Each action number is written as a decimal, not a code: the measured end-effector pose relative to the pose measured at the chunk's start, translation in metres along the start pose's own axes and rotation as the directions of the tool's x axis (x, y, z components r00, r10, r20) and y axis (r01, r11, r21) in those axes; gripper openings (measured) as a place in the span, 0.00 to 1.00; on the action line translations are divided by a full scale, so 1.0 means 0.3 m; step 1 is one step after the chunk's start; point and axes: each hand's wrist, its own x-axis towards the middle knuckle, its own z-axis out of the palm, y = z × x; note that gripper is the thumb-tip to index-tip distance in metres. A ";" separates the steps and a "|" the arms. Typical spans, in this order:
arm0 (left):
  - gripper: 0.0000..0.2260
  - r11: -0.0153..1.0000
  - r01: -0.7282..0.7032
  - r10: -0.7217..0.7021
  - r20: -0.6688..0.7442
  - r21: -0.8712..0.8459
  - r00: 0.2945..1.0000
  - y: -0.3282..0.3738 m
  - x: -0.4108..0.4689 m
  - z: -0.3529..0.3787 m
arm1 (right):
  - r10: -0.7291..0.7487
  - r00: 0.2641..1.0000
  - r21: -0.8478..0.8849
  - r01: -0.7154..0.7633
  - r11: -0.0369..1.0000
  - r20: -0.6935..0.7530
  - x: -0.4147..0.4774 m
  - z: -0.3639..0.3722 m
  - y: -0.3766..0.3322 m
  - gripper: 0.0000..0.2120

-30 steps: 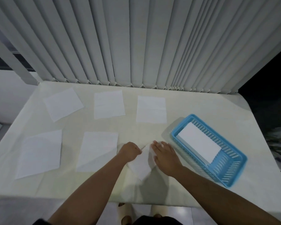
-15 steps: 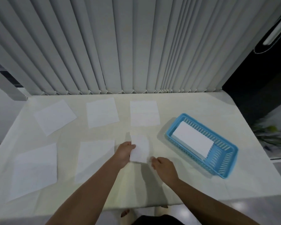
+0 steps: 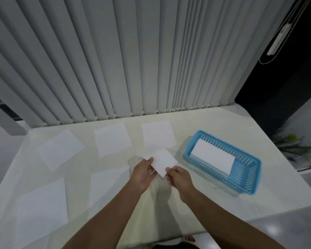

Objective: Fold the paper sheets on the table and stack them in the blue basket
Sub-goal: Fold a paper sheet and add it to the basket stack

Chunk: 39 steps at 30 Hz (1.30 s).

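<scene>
The folded sheet (image 3: 163, 161) is blurred and its near edges are covered by fingers, so its long axis is hard to judge. It is held over the table (image 3: 205, 126) just left of the blue basket (image 3: 256, 177), turned diagonally, with its far corner angled toward the basket. The left hand (image 3: 142, 174) pinches its left edge and the right hand (image 3: 180, 178) pinches its near corner.

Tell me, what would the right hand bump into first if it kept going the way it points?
Apart from the folded paper that it pinches, the right hand points toward the left hand, probably meeting it first; depth is unclear.
</scene>
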 end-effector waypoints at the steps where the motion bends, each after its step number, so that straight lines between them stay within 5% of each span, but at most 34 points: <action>1: 0.10 1.000 -0.005 0.005 -0.003 -0.019 1.000 0.008 0.008 0.005 | -0.009 1.000 -0.005 0.009 1.000 -0.002 -0.006 -0.002 -0.007 0.09; 6: 0.07 0.999 -0.013 0.015 0.046 -0.044 0.999 0.014 0.026 0.076 | 0.026 0.996 0.188 -0.042 0.981 0.087 -0.023 -0.018 -0.047 0.10; 9: 0.10 0.998 -0.003 0.008 0.066 -0.066 0.998 0.001 0.045 0.126 | 0.011 1.000 0.238 -0.013 0.971 0.009 -0.018 -0.043 -0.082 0.07; 12: 0.11 0.997 -0.010 0.014 0.053 -0.080 0.998 0.009 0.077 0.173 | -0.030 0.997 0.137 0.040 0.990 -0.074 -0.005 -0.097 -0.114 0.03; 19: 0.11 0.996 0.006 -0.003 0.040 -0.089 0.999 0.026 0.140 0.325 | -0.145 0.963 -0.066 0.133 0.989 -0.227 0.038 -0.296 -0.163 0.16; 25: 0.05 0.991 -0.031 0.015 0.119 0.133 0.993 -0.002 0.181 0.436 | -0.129 0.948 0.053 0.151 0.987 -0.291 0.095 -0.458 -0.189 0.10; 29: 0.06 0.952 -0.100 0.092 0.043 0.288 0.995 -0.039 0.197 0.477 | -0.123 0.915 0.080 0.166 0.983 -0.385 0.131 -0.542 -0.178 0.02; 34: 0.09 0.591 -0.211 0.291 0.039 0.779 0.956 -0.076 0.236 0.467 | -0.112 0.862 0.011 0.135 0.991 -0.494 0.154 -0.620 -0.103 0.09; 39: 0.17 0.080 -0.260 0.298 0.226 0.962 0.927 -0.114 0.342 0.423 | -0.090 0.840 -0.052 0.073 0.996 -0.534 0.151 -0.667 -0.031 0.06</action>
